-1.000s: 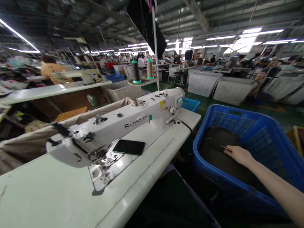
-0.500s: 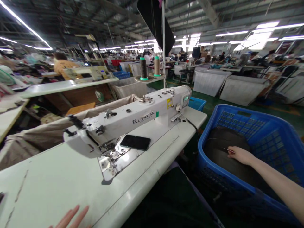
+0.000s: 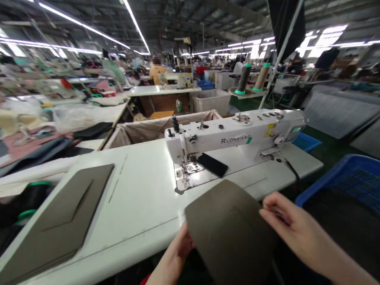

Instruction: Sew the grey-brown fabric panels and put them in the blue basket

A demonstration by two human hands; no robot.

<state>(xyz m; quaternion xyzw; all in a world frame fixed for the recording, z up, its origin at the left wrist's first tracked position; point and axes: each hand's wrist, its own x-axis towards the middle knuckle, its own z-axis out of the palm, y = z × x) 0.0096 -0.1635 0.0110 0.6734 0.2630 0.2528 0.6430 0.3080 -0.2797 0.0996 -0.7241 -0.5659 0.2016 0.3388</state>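
Note:
Both of my hands hold a flat olive-grey fabric piece (image 3: pixel 228 229) over the near edge of the white sewing table (image 3: pixel 142 198). My left hand (image 3: pixel 175 255) grips its lower left edge from below. On the right edge, my right hand (image 3: pixel 292 227) pinches the piece with curled fingers. A white sewing machine (image 3: pixel 234 136) stands just beyond, and a black phone (image 3: pixel 212 164) lies on its bed beside the needle plate (image 3: pixel 187 174).
A stack of similar olive-grey pieces (image 3: pixel 56 221) lies on the table's left end. A blue basket (image 3: pixel 347 182) with dark fabric stands at my right. Behind the table hangs a beige cloth bin (image 3: pixel 154 128). Thread cones (image 3: pixel 243 79) stand behind the machine. Other workstations and a person fill the background.
My right hand has left the blue basket and now holds an olive-grey piece in front of me; my left hand has come up to grip it. The view has swung left.

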